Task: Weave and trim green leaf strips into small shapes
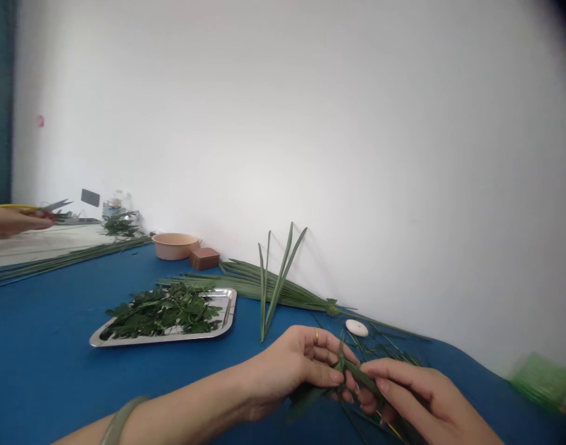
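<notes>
Low in the head view, my left hand [305, 364] pinches a folded green leaf strip [342, 366] between thumb and fingers. A gold ring is on one of its fingers and a pale green bangle [120, 421] circles the wrist. From the right, my right hand [419, 389] grips another length of the same leaf between thumb and forefinger. The two hands are close together, with the leaf spanning the gap. Some strip ends hang below the fingers, partly hidden and blurred. Just beyond the hands lie a white oval object [357, 328] and thin leaf scraps [389, 349].
A metal tray [231, 312] of cut leaves stands on the blue table covering [41, 346]. Behind it are a pinkish bowl [171, 247], a brown box [205, 259] and long leaves [283, 290] along the wall. At far left, another person's hand [18, 221] holds scissors [55, 205].
</notes>
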A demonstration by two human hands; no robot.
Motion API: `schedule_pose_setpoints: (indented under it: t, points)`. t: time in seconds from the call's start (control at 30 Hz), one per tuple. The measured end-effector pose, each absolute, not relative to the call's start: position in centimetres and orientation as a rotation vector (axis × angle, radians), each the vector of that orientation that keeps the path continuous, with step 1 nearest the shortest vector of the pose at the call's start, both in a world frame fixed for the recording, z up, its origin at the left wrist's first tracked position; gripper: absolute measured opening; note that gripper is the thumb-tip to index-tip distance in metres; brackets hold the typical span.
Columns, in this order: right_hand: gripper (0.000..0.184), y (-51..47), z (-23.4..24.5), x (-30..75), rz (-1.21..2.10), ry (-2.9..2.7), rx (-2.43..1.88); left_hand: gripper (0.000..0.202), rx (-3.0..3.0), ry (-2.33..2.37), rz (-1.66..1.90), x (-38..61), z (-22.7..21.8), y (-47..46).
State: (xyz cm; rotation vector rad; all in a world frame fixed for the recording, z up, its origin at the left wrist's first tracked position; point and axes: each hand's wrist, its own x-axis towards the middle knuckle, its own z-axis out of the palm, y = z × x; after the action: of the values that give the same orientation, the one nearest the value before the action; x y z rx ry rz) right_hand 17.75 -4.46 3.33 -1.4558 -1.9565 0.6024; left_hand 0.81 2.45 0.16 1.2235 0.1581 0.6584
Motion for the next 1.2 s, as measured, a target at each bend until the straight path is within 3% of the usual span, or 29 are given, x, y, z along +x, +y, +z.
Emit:
schedule_pose_setpoints:
  t: [0.13,0.27,0.77,1.03,1.2]
  points:
    - [0.026,-4.2,3.8,17.9,0.924,-1.986,-1.408,0.021,1.167,0.17,0.622,0.8,0.1,2.3]
    - [0.017,-3.9,3.2,18.2,1.054,-1.905,-1.379,0.016,1.213,0.237,0.685,1.0,0.2,2.0]
    - [0.03,-3.7,2.1,16.9,0.875,-1.802,-1.424,0.02,1.127,0.262,0.893,1.8,-0.4,2.0]
    - [0.037,-3.5,1.8,18.2,1.151,-1.666,-1.356,0.025,1.35,0.35,0.901,1.2,0.5,2.2]
    - [0.018,-3.5,2.2,17.9,1.005,-1.714,-1.526,0.022,1.409,0.396,0.886,1.3,0.2,2.1]
